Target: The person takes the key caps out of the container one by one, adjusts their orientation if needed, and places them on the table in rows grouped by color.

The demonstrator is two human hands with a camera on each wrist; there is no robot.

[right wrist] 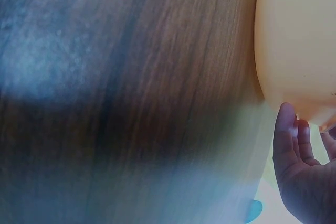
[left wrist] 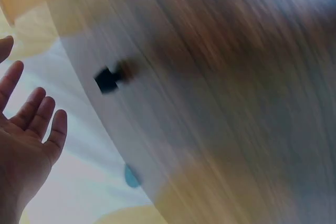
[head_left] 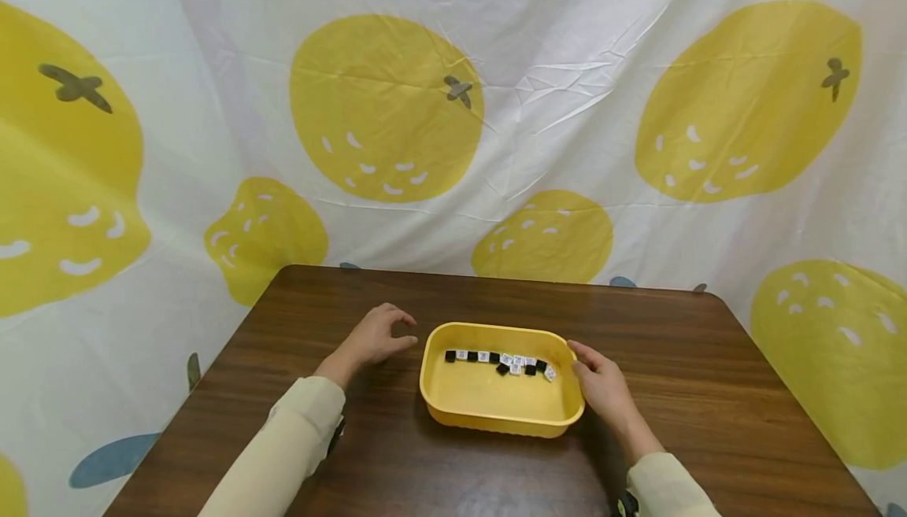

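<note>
A yellow plastic basin (head_left: 489,422) stands on the table, with small black and white tiles (head_left: 519,360) lying mostly in a row inside, toward its far side. My right hand (head_left: 605,383) holds the basin's right end at the rim; in the right wrist view its fingertips (right wrist: 286,111) meet the outer wall. Left of the basin, apart from it, my left hand (head_left: 375,336) hovers with fingers loosely bent and nothing between them. A small black block (left wrist: 107,80) shows beyond that hand in the left wrist view; I cannot make it out in the head view.
The brown wood-grain table (head_left: 694,352) has rounded far corners. Behind it hangs a white cloth (head_left: 546,108) printed with yellow fruit.
</note>
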